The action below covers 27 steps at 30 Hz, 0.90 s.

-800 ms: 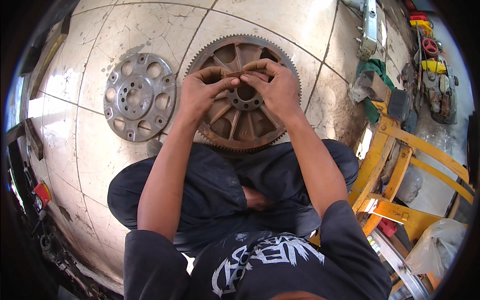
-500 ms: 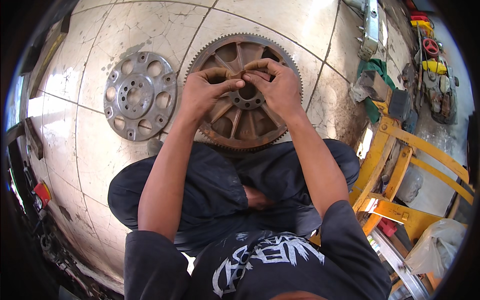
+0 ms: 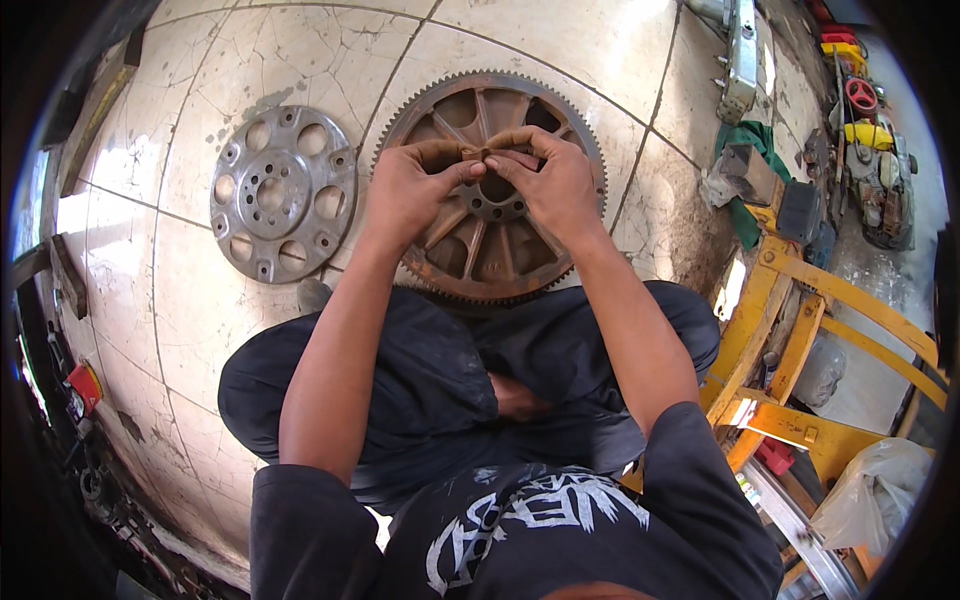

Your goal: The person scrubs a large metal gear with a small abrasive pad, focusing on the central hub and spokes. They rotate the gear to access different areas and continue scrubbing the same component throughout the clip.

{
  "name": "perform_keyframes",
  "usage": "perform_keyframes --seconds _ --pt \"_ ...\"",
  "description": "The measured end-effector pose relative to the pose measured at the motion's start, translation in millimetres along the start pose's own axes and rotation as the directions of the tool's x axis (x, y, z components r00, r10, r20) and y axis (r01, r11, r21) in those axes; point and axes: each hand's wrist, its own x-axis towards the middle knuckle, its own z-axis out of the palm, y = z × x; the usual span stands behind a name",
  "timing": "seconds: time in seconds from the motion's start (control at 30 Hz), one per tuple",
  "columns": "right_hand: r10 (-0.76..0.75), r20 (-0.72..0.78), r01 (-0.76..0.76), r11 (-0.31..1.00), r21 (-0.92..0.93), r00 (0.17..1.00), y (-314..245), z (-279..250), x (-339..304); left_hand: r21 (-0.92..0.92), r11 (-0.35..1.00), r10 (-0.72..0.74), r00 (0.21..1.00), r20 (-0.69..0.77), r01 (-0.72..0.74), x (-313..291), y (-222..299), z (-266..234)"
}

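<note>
Over a rusty toothed flywheel [image 3: 497,210] lying flat on the floor, both my hands meet with fingertips pinched together. My left hand [image 3: 408,192] and my right hand [image 3: 560,188] hold a small brown piece [image 3: 475,154] between thumbs and forefingers. It looks thin and folded, but the fingers cover most of it, so its kind does not show. The flywheel's spokes and bolt-holed hub lie beneath my hands, which partly hide them. To the left, apart from my hands, lies a grey metal disc [image 3: 292,205] with round holes.
Cracked pale tiles [image 3: 160,290] surround the parts. A yellow metal frame [image 3: 800,430] stands close on my right, with a clear plastic bag [image 3: 875,490] beside it. Farther right are a dark block [image 3: 798,210] and green cloth [image 3: 760,145]. Metal clutter lines the left edge.
The view has shifted slightly. My fingers have moved a little around the brown piece, and more of it shows between them. Both hands keep their pinch.
</note>
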Motion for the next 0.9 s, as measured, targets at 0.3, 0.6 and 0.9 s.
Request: perform_keyframes --seconds 0.3,0.6,0.9 --pt "-0.102 -0.083 0.104 0.994 0.027 0.991 10 3 2 -0.007 0.999 0.036 0.995 0.097 -0.035 3 -4 0" --pt "-0.077 -0.082 0.075 0.997 -0.019 0.994 6 3 -2 -0.077 0.996 -0.026 0.969 0.244 0.046 4 -7 -6" --pt "0.116 0.155 -0.165 0.920 0.356 0.981 -1 -10 3 -0.294 0.955 0.024 0.979 0.201 0.037 3 -5 -4"
